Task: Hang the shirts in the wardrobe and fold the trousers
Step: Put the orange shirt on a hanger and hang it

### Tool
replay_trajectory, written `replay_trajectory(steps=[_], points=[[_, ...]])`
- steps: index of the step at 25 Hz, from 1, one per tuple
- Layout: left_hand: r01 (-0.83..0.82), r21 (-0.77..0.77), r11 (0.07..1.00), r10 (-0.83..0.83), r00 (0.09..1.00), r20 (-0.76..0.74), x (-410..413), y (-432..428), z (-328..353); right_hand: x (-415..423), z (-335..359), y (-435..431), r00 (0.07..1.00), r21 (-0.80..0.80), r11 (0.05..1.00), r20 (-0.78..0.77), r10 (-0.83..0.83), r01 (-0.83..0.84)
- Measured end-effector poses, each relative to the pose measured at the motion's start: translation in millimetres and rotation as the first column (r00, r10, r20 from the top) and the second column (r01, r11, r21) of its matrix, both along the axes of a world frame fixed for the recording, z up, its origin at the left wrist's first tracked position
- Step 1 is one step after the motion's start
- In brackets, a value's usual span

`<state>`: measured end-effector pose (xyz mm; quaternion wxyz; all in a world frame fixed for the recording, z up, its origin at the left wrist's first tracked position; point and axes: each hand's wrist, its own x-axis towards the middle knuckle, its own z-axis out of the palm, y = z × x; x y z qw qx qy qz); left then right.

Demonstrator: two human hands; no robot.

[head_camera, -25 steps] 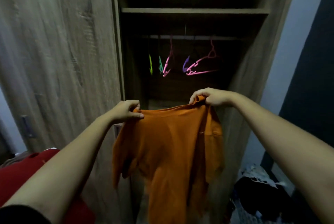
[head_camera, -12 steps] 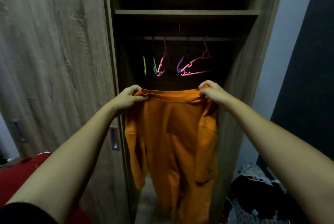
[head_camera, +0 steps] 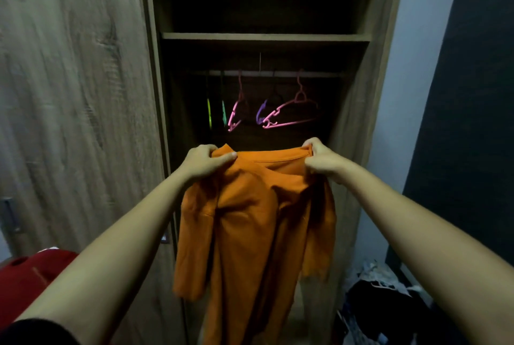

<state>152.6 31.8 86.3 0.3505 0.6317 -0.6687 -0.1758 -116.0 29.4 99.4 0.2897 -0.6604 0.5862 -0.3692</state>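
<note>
The orange shirt (head_camera: pixel 250 233) hangs in front of the open wardrobe (head_camera: pixel 267 36), running down to 6 o'clock; it is not on a hanger yet. The left hand (head_camera: pixel 207 162) has fingers and thumb curled tight on its top edge at the 9 o'clock side; the right hand (head_camera: pixel 322 159) pinches the top edge at the 3 o'clock side. At 12 o'clock from the hands, the rail (head_camera: pixel 278 73) holds a big pink hanger (head_camera: pixel 292 112); the other hangers (head_camera: pixel 233 116) hang toward 9 o'clock, and it is dark in there, so I may be wrong that there are four. To do this step well, I think one hand should hold the shirt top while the other lifts the big pink hanger off; then slip each hanger arm into a shoulder, one side at a time, so the neck does not stretch. A red cloth (head_camera: pixel 30 275) lies at 8 o'clock; a dark pile of clothes (head_camera: pixel 375 303) sits at 4 o'clock.
</note>
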Motion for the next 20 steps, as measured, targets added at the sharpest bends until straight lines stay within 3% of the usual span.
replay_trajectory(steps=[2, 3, 4, 6, 10, 12, 15, 18, 20], points=[[0.035, -0.177, 0.984, -0.042, 0.999, -0.034, -15, 6, 3, -5, 0, 1, 0.984, -0.058, 0.992, 0.145, -0.106, 0.115], [0.035, -0.279, 0.960, -0.037, 0.999, -0.002, -20, 9, 6, -10, 0, -1, 0.988, -0.155, 0.977, 0.075, -0.136, 0.146], [0.016, -0.373, 0.928, -0.005, 1.000, 0.031, -21, 11, 8, -16, -1, -2, 0.987, -0.273, 0.957, -0.096, -0.128, 0.098], [-0.045, -0.495, 0.868, 0.059, 0.998, 0.014, -18, 14, 13, -25, -2, -2, 0.918, -0.368, 0.916, -0.396, -0.001, -0.157], [-0.144, -0.424, 0.894, 0.117, 0.989, -0.089, -1, 13, 6, -36, 8, 5, 0.803, -0.270, 0.869, -0.558, 0.210, -0.414], [-0.175, -0.402, 0.899, 0.141, 0.983, -0.114, 7, 9, -3, -43, 14, 4, 0.751, -0.248, 0.890, -0.644, 0.144, -0.383], [-0.245, -0.448, 0.860, 0.190, 0.968, -0.164, 13, 0, -8, -36, 21, -11, 0.721, -0.366, 0.896, -0.689, -0.081, -0.250], [-0.230, -0.468, 0.853, 0.152, 0.968, -0.198, 18, -17, 3, -7, 32, -32, 0.711, -0.311, 0.925, -0.700, -0.069, -0.217], [-0.185, -0.441, 0.878, 0.145, 0.982, -0.124, 26, -35, 11, 15, 43, -42, 0.706, -0.266, 0.938, -0.707, -0.031, -0.225]])
